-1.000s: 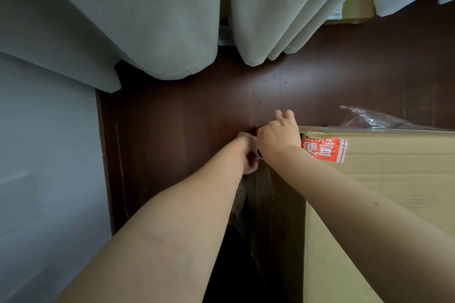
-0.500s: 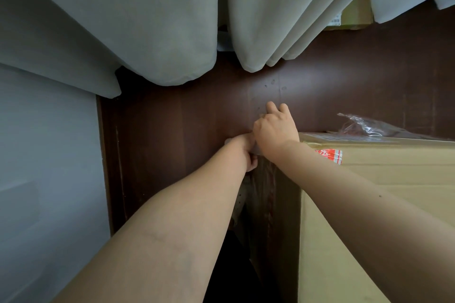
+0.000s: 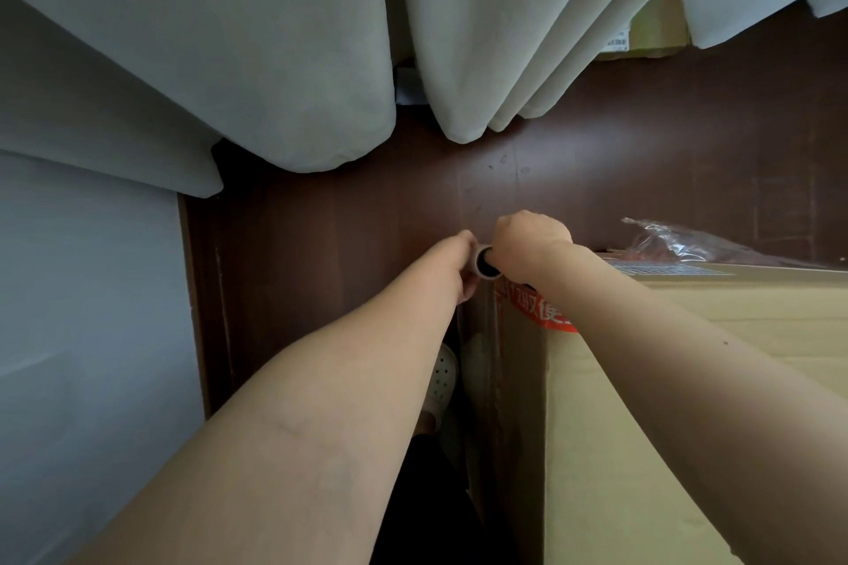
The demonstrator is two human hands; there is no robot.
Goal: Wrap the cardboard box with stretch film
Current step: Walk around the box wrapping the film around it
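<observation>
Film roll [image 3: 487, 265] now shows, end-on, between left hand [image 3: 461, 264] and right hand [image 3: 532, 243].

Dim, flat indoor light, dark shadow under curtains [image 3: 275, 60]; wide-angle bowing at edges, foreground slightly soft

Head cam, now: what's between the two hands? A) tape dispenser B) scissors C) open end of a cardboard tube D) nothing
C: the round open end of the brown cardboard tube shows between the left hand and right hand, at the corner of the tan cardboard box.
</observation>
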